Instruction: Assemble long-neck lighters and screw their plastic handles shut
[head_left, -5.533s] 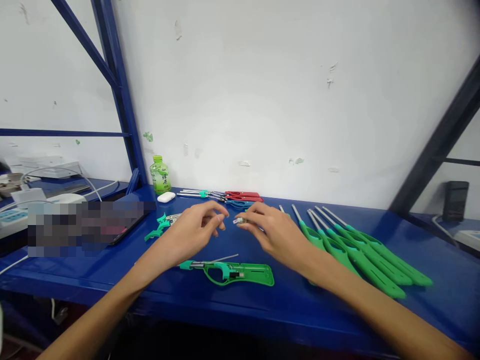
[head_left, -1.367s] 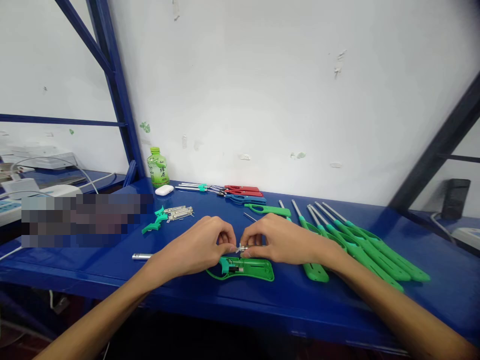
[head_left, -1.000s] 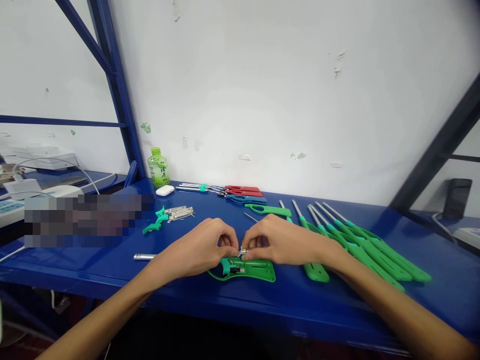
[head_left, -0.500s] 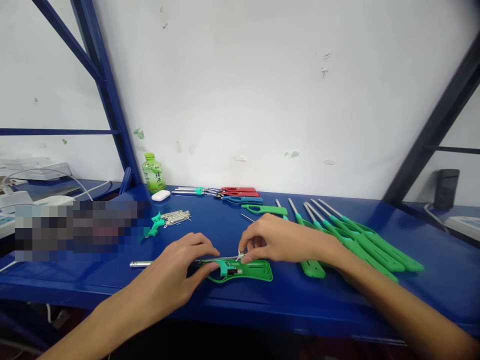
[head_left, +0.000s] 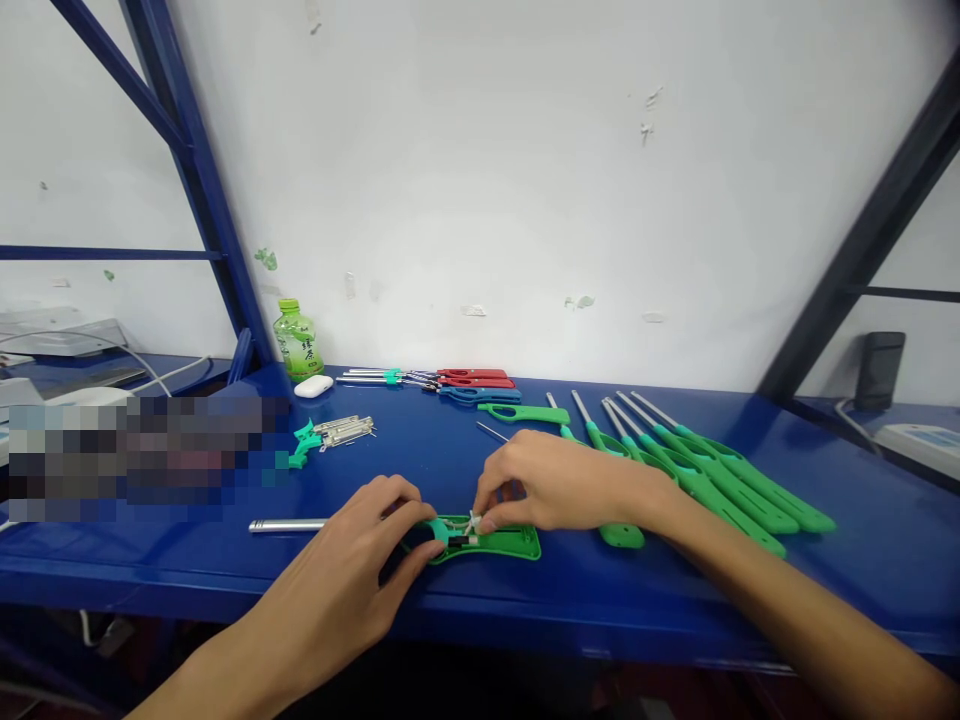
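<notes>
A green long-nosed lighter lies opened up near the table's front edge, its inside facing up and its silver tube pointing left. My left hand is closed over its middle, thumb and forefinger pressing on the teal trigger. Beside the trigger sits a small black part. My right hand pinches a small white fitting just above the green half-shell. The fingers partly cover that fitting, and my left hand hides the middle of the lighter.
Several green lighters lie at the right. Red lighters and a blue one lie at the back. Teal triggers and metal pieces lie left. A green bottle and white case stand near the wall.
My left thumb and forefinger have moved right, onto the teal trigger. My right hand has brought the white fitting slightly closer to the trigger and lower. The view has shifted a little.
</notes>
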